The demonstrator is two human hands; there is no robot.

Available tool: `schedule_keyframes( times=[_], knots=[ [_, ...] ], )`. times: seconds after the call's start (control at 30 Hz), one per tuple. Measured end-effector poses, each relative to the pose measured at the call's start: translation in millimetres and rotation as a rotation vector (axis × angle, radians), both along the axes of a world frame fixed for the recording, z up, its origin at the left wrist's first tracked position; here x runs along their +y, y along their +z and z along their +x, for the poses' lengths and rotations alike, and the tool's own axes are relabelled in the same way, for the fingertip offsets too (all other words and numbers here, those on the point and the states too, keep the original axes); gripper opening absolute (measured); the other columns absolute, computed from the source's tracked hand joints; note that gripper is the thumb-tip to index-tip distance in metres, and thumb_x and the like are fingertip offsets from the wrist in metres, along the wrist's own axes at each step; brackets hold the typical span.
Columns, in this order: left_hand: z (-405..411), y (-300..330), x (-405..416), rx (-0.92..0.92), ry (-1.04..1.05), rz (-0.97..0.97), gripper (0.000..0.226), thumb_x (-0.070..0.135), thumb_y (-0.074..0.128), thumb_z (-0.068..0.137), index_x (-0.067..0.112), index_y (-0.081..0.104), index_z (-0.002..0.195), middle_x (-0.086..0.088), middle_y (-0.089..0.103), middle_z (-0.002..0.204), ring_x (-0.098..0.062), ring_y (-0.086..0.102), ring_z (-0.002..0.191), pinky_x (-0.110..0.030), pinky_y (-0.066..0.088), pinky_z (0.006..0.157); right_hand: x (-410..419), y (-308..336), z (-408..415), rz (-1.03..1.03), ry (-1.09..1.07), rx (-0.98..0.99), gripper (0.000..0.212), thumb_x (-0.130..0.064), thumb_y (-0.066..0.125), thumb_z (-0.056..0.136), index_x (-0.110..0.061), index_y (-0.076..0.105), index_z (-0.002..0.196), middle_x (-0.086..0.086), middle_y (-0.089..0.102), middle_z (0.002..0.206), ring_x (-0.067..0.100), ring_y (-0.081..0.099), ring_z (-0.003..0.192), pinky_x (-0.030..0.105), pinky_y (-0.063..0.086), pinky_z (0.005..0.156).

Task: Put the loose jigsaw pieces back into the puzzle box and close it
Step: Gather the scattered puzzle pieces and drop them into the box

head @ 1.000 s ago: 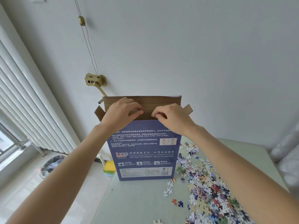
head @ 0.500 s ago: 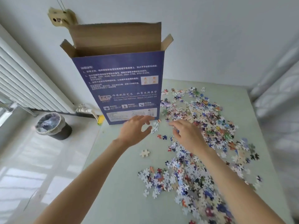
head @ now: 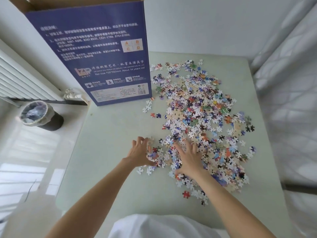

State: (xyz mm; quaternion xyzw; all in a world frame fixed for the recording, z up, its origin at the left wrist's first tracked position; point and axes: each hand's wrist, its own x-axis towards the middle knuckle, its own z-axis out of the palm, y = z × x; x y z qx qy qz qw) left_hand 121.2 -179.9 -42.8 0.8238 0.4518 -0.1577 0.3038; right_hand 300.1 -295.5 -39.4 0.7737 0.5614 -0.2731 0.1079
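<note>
A tall blue puzzle box (head: 103, 57) stands upright at the table's far left corner, its brown top flaps open. Loose jigsaw pieces (head: 197, 107) lie spread over the right half of the pale green table (head: 111, 143). My left hand (head: 140, 152) rests at the near left edge of the pile, fingers spread and bent against the pieces. My right hand (head: 188, 157) lies flat on the pieces with its fingers spread. Neither hand holds anything.
A bin with a plastic liner (head: 39, 115) stands on the floor left of the table, below a white radiator (head: 20, 79). A white wall runs behind the table and light fabric (head: 288, 100) hangs along its right side.
Both hands left the box's top flaps, dropped to the table and moved nearer to me onto the near part of the pile. The view tilted down.
</note>
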Motion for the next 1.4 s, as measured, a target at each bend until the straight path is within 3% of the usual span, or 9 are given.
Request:
schedule_keyframes(
  times=[0.13,0.27,0.47,0.57,0.7,0.87,1.07,1.27,1.4],
  knots=[
    [-2,-7,-10,0.050,-0.170,0.061,0.112,0.042,0.083,0.061,0.018,0.015,0.146,-0.003,0.024,0.140,-0.025,0.026,0.124,-0.033,0.034,0.107,4,-9,-1,0.180,-0.009,0.105,0.076,-0.034,0.074,0.075,-0.027,0.034,0.138,0.006,0.025,0.145,0.028,0.034,0.126,0.037,0.045,0.097],
    [-14,-9,-5,-0.097,-0.070,0.040,0.088,0.035,0.082,0.066,0.025,0.034,0.139,0.004,0.038,0.133,-0.018,0.036,0.116,-0.029,0.037,0.100,10,-9,7,0.284,-0.005,0.156,0.055,-0.017,0.069,0.081,-0.021,0.045,0.130,0.004,0.038,0.137,0.018,0.045,0.117,0.025,0.050,0.088],
    [-14,-12,-1,-0.155,0.059,0.073,0.074,0.040,0.074,0.074,0.023,0.039,0.136,0.001,0.051,0.120,-0.018,0.046,0.112,-0.027,0.037,0.097,22,-4,12,0.228,-0.012,0.228,0.065,-0.021,0.063,0.083,-0.024,0.033,0.140,0.005,0.022,0.148,0.026,0.017,0.139,0.040,0.034,0.106],
    [-8,-11,-1,-0.198,0.156,0.029,0.069,0.051,0.068,0.076,0.021,0.045,0.133,-0.002,0.050,0.119,-0.020,0.049,0.111,-0.031,0.041,0.097,23,-1,11,0.100,-0.001,0.131,0.088,-0.048,0.062,0.079,-0.033,0.009,0.147,0.006,0.000,0.156,0.033,0.002,0.142,0.054,0.019,0.110],
    [-4,-8,-7,-0.188,0.138,-0.085,0.084,0.047,0.075,0.071,0.020,0.036,0.141,-0.003,0.040,0.131,-0.020,0.043,0.120,-0.032,0.039,0.102,17,-8,-1,0.052,-0.032,-0.013,0.116,-0.077,0.061,0.061,-0.032,-0.004,0.147,0.011,0.002,0.154,0.038,0.016,0.134,0.049,0.037,0.099],
    [3,-11,-21,-0.097,-0.070,0.001,0.096,0.028,0.078,0.073,0.017,0.018,0.147,-0.005,0.027,0.141,-0.022,0.032,0.125,-0.028,0.034,0.104,21,-11,-15,0.148,-0.040,0.049,0.108,-0.062,0.069,0.066,-0.023,0.009,0.148,0.008,0.023,0.147,0.027,0.031,0.123,0.031,0.039,0.094],
    [10,-13,-17,-0.122,-0.058,0.044,0.075,0.035,0.079,0.070,0.027,0.039,0.133,-0.002,0.035,0.130,-0.019,0.037,0.116,-0.028,0.041,0.095,27,-9,-13,0.164,-0.058,0.148,0.069,-0.045,0.072,0.072,-0.015,0.041,0.126,0.003,0.042,0.127,0.019,0.044,0.110,0.023,0.042,0.080],
    [10,-12,-18,-0.129,-0.062,0.092,0.058,0.036,0.078,0.070,0.026,0.049,0.118,0.003,0.036,0.131,-0.019,0.033,0.118,-0.027,0.045,0.088,25,-13,-13,0.165,-0.023,0.179,0.061,-0.036,0.071,0.078,-0.012,0.043,0.126,0.007,0.042,0.124,0.023,0.045,0.110,0.030,0.046,0.089],
    [14,-11,-20,-0.078,-0.073,0.068,0.063,0.035,0.075,0.075,0.020,0.043,0.127,-0.003,0.041,0.128,-0.023,0.039,0.115,-0.031,0.041,0.093,24,-14,-15,0.210,0.047,0.160,0.053,-0.033,0.067,0.082,-0.011,0.045,0.125,0.005,0.047,0.123,0.020,0.047,0.105,0.028,0.047,0.085]
  ],
)
